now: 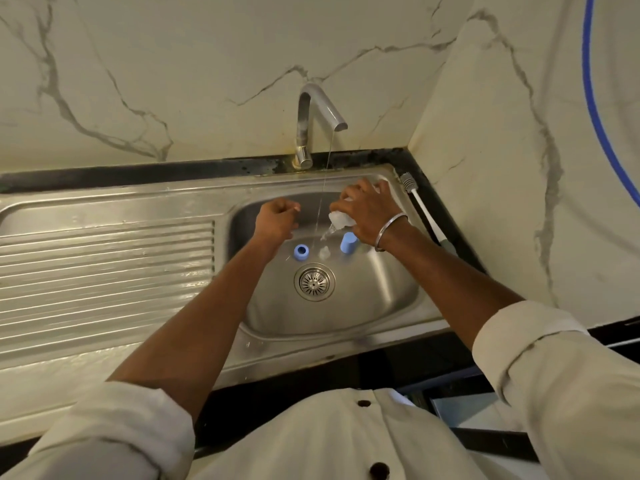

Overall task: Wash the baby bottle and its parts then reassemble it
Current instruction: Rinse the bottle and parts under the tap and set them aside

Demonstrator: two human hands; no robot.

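Note:
My right hand (369, 211) grips the clear baby bottle (341, 220), tipped mouth-down over the sink basin (381, 292), and water pours out of it. My left hand (275, 220) hovers over the basin to the left of the water stream, fingers curled, with nothing seen in it. On the basin floor lie a blue ring collar (301, 251), a clear nipple (324, 252) and a blue cap (347, 241), partly behind my right wrist. A thin stream runs from the tap (313, 119).
A bottle brush (424, 211) with a white handle lies on the sink's right rim by the wall. The ribbed steel draining board (104, 268) stretches to the left. The drain strainer (314, 281) sits mid-basin. Marble walls close in behind and to the right.

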